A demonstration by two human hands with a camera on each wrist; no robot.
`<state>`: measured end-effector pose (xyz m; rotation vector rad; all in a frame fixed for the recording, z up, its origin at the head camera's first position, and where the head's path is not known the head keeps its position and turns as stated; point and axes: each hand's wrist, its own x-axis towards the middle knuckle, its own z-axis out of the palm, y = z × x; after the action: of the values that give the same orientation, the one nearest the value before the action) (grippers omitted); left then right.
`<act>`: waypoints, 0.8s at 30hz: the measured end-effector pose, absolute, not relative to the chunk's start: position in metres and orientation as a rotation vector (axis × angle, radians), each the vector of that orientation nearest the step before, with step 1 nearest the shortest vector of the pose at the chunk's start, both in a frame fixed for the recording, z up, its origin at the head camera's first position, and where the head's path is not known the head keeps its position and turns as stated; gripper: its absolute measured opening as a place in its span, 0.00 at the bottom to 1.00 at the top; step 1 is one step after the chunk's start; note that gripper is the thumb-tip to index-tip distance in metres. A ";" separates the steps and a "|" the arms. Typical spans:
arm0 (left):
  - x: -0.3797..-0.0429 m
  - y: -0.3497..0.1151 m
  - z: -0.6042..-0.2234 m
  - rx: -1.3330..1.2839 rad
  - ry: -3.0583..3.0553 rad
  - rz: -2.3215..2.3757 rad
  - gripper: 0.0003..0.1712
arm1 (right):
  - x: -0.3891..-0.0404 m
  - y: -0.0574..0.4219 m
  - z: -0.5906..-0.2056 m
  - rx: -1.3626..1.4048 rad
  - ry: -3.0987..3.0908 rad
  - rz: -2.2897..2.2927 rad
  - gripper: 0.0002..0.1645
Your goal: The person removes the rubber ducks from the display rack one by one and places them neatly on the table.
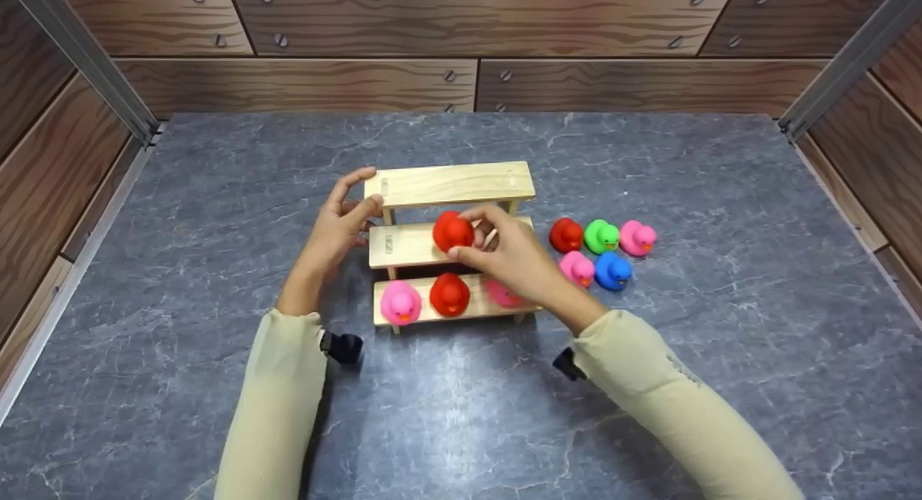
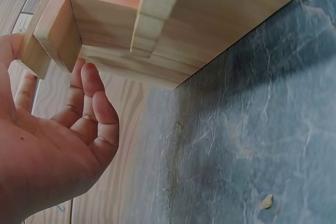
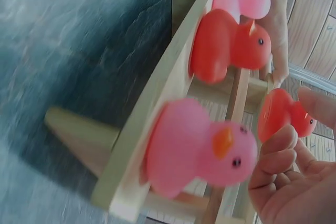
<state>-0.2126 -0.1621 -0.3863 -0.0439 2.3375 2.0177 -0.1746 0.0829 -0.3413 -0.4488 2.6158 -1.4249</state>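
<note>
A three-step wooden stand (image 1: 446,184) stands on the marbled surface. My left hand (image 1: 333,233) grips the left end of its top step, thumb at the front edge and a finger at the back corner. The other fingers (image 2: 105,108) curl loosely below that end. Over the middle step, my right hand (image 1: 515,255) pinches a red rubber duck (image 1: 452,231) between thumb and fingers; whether its base touches the board I cannot tell. On the bottom step sit a pink duck (image 1: 400,302), a red duck (image 1: 449,295) and another pink duck (image 3: 184,150), partly hidden by my right hand in the head view.
Right of the stand, several ducks are grouped on the surface: red (image 1: 566,235), green (image 1: 601,236), pink (image 1: 637,238), another pink (image 1: 577,269) and blue (image 1: 613,271). Wood-patterned walls (image 1: 475,17) border the back and sides.
</note>
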 end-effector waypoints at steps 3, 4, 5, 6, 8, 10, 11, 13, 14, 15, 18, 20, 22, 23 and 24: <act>-0.212 -0.162 -0.386 -0.043 2.335 2.023 0.28 | -0.176 0.091 -0.338 -0.433 2.629 -1.421 0.26; -0.212 -0.162 -0.386 -0.045 2.335 2.024 0.28 | -0.176 0.094 -0.338 -0.428 2.632 -1.423 0.26; -0.212 -0.161 -0.387 -0.047 2.336 2.022 0.28 | -0.176 0.097 -0.337 -0.423 2.631 -1.429 0.26; -0.212 -0.161 -0.387 -0.049 2.335 2.021 0.28 | -0.176 0.100 -0.336 -0.418 2.628 -1.438 0.26; -0.212 -0.160 -0.388 -0.057 2.334 2.020 0.28 | -0.177 0.107 -0.336 -0.417 2.626 -1.453 0.26; -0.212 -0.158 -0.388 -0.069 2.337 2.019 0.28 | -0.177 0.115 -0.336 -0.419 2.629 -1.459 0.25; -0.212 -0.158 -0.388 -0.073 2.340 2.014 0.28 | -0.177 0.119 -0.336 -0.420 2.633 -1.463 0.25; -0.212 -0.157 -0.388 -0.076 2.345 2.009 0.28 | -0.177 0.127 -0.336 -0.421 2.639 -1.472 0.25; -0.212 -0.157 -0.388 -0.077 2.347 2.007 0.28 | -0.177 0.131 -0.336 -0.417 2.643 -1.477 0.25; -0.212 -0.157 -0.389 -0.077 2.348 2.008 0.28 | -0.177 0.135 -0.336 -0.413 2.647 -1.482 0.24; -0.212 -0.157 -0.388 -0.074 2.342 2.017 0.28 | -0.177 0.147 -0.335 -0.398 2.658 -1.495 0.24; -0.211 -0.157 -0.387 -0.072 2.330 2.030 0.28 | -0.177 0.154 -0.333 -0.381 2.660 -1.506 0.24; -0.210 -0.157 -0.387 -0.069 2.320 2.035 0.28 | -0.176 0.161 -0.332 -0.356 2.647 -1.523 0.25; -0.209 -0.157 -0.387 -0.068 2.316 2.036 0.28 | -0.176 0.165 -0.331 -0.341 2.640 -1.536 0.25; -0.209 -0.158 -0.387 -0.067 2.312 2.038 0.29 | -0.176 0.169 -0.331 -0.327 2.632 -1.547 0.25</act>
<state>-0.2089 -0.1575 -0.3871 -0.0671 2.3125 2.0385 -0.1761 0.1686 -0.3307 -0.3268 2.6325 -1.5473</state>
